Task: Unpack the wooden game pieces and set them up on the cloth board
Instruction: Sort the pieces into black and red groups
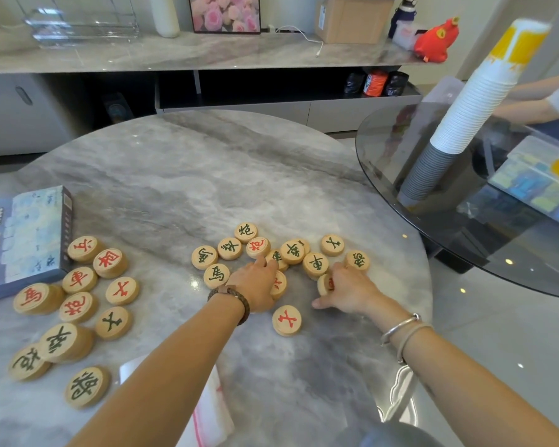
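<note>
Xiangqi pieces [229, 248] unpacked, two loose clusters right of the Chinese chess box [23, 233]; cloth board not seen, setup not begun. Left hand [255, 285] flat on pieces, fingers straight; right hand [346, 290] pinches one tilted piece [323, 284]

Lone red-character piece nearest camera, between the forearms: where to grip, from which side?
Pinch the red-character piece across its rim, from straight above. It lies flat, face up, a low disc apart from its neighbours, bare marble table all round, so opposite rim points are free.
</note>
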Demonstrator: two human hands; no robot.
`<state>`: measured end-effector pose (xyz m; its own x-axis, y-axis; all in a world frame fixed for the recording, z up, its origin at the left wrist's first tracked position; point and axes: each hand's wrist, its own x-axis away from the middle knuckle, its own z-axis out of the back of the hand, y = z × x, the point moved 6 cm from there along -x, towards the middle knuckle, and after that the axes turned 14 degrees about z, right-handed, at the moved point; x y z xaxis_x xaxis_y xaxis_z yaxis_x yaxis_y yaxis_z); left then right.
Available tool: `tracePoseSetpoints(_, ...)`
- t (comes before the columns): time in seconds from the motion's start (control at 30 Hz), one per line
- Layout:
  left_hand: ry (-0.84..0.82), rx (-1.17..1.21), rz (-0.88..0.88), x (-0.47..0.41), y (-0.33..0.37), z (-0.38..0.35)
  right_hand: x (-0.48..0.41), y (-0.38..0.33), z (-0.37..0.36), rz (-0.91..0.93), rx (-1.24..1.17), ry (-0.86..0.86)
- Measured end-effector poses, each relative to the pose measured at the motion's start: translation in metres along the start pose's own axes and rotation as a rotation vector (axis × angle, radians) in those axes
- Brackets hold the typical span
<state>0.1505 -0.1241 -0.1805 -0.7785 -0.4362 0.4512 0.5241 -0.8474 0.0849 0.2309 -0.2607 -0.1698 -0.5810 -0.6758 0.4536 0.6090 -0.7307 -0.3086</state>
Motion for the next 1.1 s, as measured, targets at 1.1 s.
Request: tracePoseSetpoints(1.1, -0.018, 0.044, -0.049, 0.006, -0.002, 0.003, -0.050, -0.051, 0.026, 0.132, 0.030, 0.407)
